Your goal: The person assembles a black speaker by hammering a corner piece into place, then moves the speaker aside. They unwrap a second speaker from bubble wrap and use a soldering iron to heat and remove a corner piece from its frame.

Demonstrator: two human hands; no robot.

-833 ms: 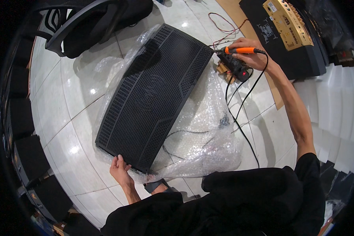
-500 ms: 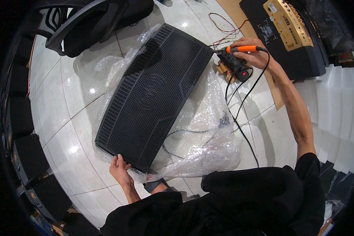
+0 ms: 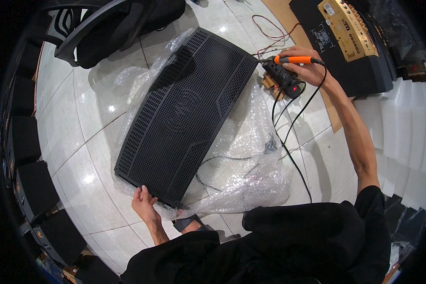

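A large black perforated speaker grille (image 3: 184, 113) lies slantwise on clear bubble wrap (image 3: 251, 175) in the middle of the floor. My left hand (image 3: 146, 202) grips its near edge, with fingertips over the rim. At the upper right, my right hand (image 3: 310, 66) is closed round the orange handle of a soldering iron (image 3: 294, 59). The iron's tip points left, right by the grille's far right corner; whether it touches cannot be made out. Beneath that hand sits a black soldering station (image 3: 279, 75) with a small red light, resting on brown blocks (image 3: 268, 83).
Black cords (image 3: 292, 156) trail from the station toward me, and a thin red wire (image 3: 270, 40) loops beyond it. A black cabinet with a gold control panel (image 3: 348, 31) lies at the upper right. White foam sheets (image 3: 407, 142) lie right, a black chair (image 3: 113, 38) upper left, black speakers (image 3: 35, 189) left.
Almost nothing differs. The right hand and the soldering iron have shifted very slightly to the right; the left hand stays on the grille's near edge.
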